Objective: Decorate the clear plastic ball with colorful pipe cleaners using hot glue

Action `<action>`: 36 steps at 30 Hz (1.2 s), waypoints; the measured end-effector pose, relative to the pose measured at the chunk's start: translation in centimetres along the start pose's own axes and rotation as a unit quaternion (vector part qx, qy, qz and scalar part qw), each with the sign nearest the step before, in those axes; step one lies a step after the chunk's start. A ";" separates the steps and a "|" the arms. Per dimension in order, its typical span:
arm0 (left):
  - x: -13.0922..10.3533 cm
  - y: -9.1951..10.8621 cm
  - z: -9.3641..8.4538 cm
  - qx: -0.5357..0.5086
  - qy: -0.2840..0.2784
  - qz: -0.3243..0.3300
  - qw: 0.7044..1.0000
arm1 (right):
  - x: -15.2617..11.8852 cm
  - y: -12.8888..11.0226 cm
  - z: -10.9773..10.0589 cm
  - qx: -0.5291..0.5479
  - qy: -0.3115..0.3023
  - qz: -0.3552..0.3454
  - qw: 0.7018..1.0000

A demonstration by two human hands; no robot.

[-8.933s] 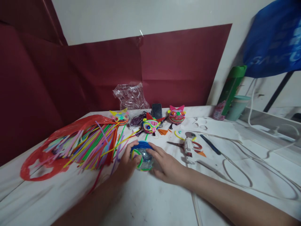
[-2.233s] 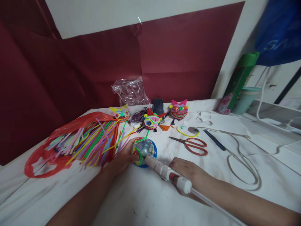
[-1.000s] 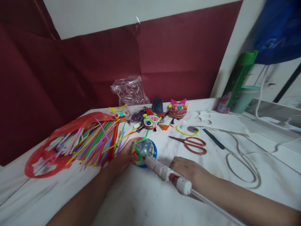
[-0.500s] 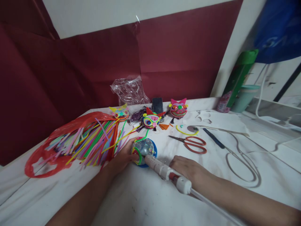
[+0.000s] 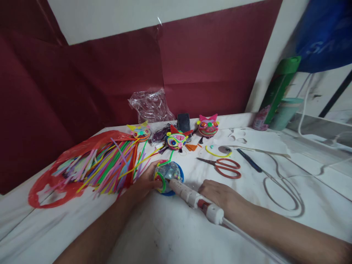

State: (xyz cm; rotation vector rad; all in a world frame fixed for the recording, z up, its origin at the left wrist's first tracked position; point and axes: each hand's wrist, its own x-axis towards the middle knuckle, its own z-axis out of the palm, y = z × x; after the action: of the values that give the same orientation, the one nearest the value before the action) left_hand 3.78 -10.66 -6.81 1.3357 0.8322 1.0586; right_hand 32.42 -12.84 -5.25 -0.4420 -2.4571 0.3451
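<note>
Blue bag (image 5: 324, 36): letters "SA", rest unreadable.

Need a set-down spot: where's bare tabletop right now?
Largest patch: near tabletop, between left forearm and glue gun. Another: front left, below the red bag, outside that forearm. Narrow strip: between scissors and right hand. Crowded: center, with left hand on clear ball; back, with decorated heads and phone; left, with colored strips.

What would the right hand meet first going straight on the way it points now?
With the glue gun leading, the right hand would likely first meet the blue-rimmed translucent ball held by the left hand; whether the nozzle touches it is unclear.
</note>
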 end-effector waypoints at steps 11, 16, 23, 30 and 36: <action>0.1 0.6 0.6 0.013 0.018 -0.002 1.000 | -0.1 0.0 0.0 0.015 -0.003 -0.014 1.000; 0.0 0.7 0.6 0.023 0.004 0.000 1.000 | -0.3 0.4 0.2 0.012 0.002 0.024 1.000; 0.0 0.0 0.0 0.037 0.014 0.005 0.999 | -0.3 1.0 0.2 -0.010 0.002 0.032 0.999; 0.1 -0.3 -0.1 0.027 0.011 0.022 0.999 | -0.2 5.0 -3.2 -0.209 -0.008 0.198 0.958; 0.1 -0.4 0.2 0.011 0.019 0.024 0.999 | -1.9 8.9 -5.7 -0.334 -0.105 0.254 0.902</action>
State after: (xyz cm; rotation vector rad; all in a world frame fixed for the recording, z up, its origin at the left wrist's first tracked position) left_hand 4.03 -10.60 -7.18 1.3629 0.8461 1.1180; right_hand 39.33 -4.68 -4.88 -1.4129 -2.5878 -0.2892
